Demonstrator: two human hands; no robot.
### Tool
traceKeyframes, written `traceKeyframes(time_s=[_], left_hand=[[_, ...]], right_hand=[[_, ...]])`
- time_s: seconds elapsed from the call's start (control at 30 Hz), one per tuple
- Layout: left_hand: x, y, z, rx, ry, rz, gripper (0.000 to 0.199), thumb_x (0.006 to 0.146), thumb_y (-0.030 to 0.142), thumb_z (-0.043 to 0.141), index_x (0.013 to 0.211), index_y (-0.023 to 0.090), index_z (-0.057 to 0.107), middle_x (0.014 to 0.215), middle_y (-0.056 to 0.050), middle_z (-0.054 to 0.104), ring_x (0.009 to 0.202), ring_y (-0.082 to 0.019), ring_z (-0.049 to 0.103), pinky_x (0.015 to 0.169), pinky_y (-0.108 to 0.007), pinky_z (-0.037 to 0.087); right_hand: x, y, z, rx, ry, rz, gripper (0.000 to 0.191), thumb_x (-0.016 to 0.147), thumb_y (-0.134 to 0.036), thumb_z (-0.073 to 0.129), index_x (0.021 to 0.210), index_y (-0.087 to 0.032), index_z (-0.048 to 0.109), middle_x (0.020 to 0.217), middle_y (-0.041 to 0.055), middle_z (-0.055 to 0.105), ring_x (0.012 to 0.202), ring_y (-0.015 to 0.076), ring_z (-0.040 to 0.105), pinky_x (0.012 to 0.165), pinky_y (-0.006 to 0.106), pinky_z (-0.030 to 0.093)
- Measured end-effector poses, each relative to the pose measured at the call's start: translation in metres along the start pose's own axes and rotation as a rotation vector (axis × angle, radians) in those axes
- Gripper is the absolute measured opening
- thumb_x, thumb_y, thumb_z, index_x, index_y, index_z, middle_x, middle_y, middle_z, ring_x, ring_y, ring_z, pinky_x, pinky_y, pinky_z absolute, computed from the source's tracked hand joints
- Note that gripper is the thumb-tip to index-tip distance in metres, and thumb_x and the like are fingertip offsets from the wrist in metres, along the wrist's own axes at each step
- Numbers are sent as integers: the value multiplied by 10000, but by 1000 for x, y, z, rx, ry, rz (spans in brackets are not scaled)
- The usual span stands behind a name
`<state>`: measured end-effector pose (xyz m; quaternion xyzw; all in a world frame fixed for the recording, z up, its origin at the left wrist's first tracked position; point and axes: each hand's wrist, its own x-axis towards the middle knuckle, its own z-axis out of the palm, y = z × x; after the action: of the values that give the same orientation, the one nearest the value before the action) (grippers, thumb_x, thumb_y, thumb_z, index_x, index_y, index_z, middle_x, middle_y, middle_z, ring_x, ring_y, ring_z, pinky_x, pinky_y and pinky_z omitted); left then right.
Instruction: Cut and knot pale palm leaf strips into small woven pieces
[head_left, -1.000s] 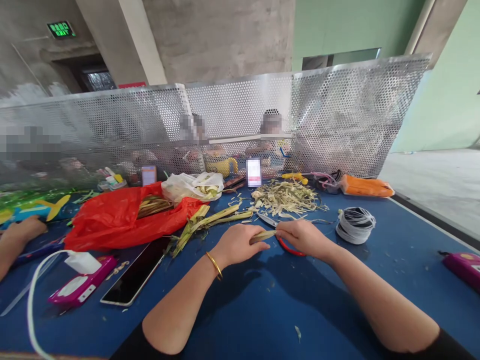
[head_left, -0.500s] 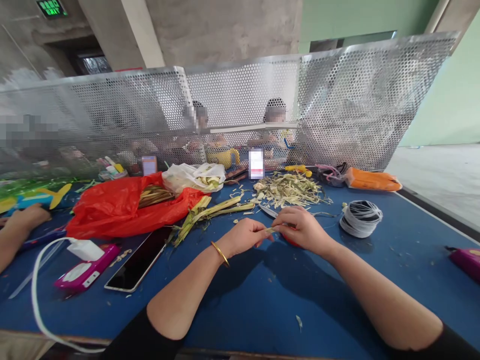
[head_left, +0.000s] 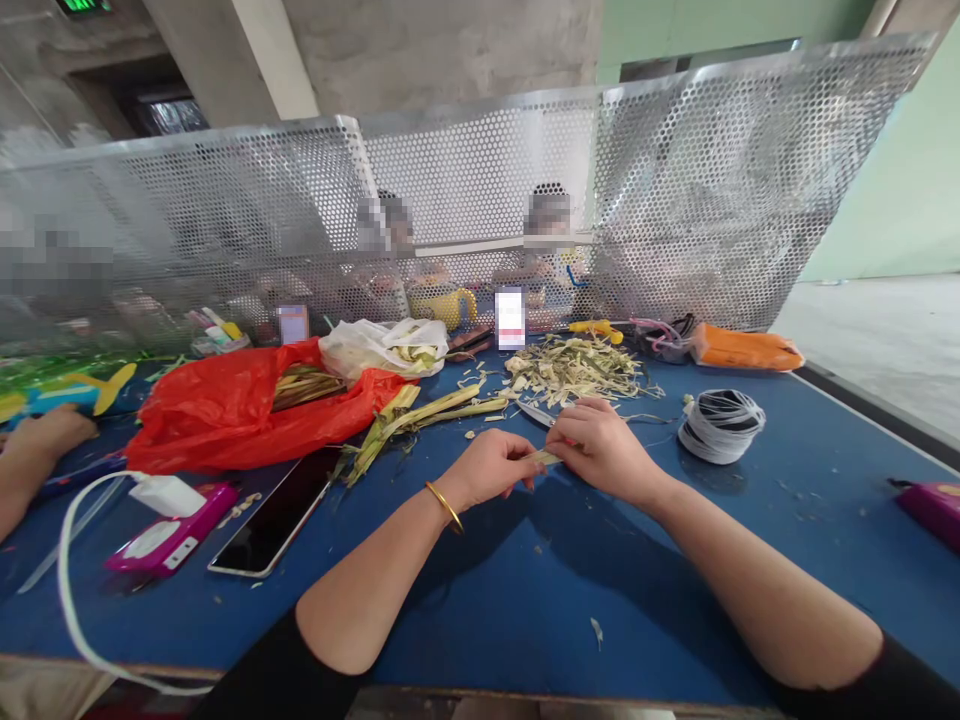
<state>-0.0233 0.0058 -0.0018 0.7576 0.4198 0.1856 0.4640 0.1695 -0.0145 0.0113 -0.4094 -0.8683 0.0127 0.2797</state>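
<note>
Between my two hands runs a short pale strip of dried plant leaf [head_left: 548, 458]. My left hand [head_left: 496, 466], with a gold bangle at the wrist, pinches its left end. The fingers of my right hand [head_left: 600, 440] are closed on the other end. Just beyond the right hand are the metal blades of scissors [head_left: 535, 414]. A bit of red shows by the right fingers, and whether that hand touches the scissors I cannot tell. Long yellow-green stalks [head_left: 442, 405] lie beyond my left hand. A heap of cut plant pieces [head_left: 577, 370] is farther back.
To the left are a red plastic bag [head_left: 217, 410], a black phone [head_left: 277, 515] and a magenta power strip [head_left: 172, 530] with a white cable. A roll of grey cord [head_left: 721, 427] stands right. A perforated metal screen [head_left: 480, 180] closes the back. Another person's hand [head_left: 56, 440] is far left.
The view has shifted slightly. Both hands stay close together on the strip, and a little more of it shows between them. The right hand's fingers have moved slightly.
</note>
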Motion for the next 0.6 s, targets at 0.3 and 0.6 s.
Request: traceKeyframes(time_s=[0.3, 0.6], left_hand=[[2, -2, 0, 136, 32, 22, 317, 785, 406, 551, 650, 144, 669, 601, -11, 646, 437, -85, 460, 471, -218, 319], [2, 3, 5, 343, 141, 82, 390, 839, 397, 478, 576, 166, 650, 533, -4, 616, 500, -112, 499, 500, -233, 277]], right_hand=[[1, 4, 8, 97, -12, 107, 151, 880, -203, 527, 734, -187, 562, 702, 1, 601, 687, 138, 509, 733, 265, 335], [0, -2, 6, 13, 1, 76, 158, 892, -179, 498, 754, -178, 575, 746, 20, 616, 732, 152, 531, 810, 300, 333]])
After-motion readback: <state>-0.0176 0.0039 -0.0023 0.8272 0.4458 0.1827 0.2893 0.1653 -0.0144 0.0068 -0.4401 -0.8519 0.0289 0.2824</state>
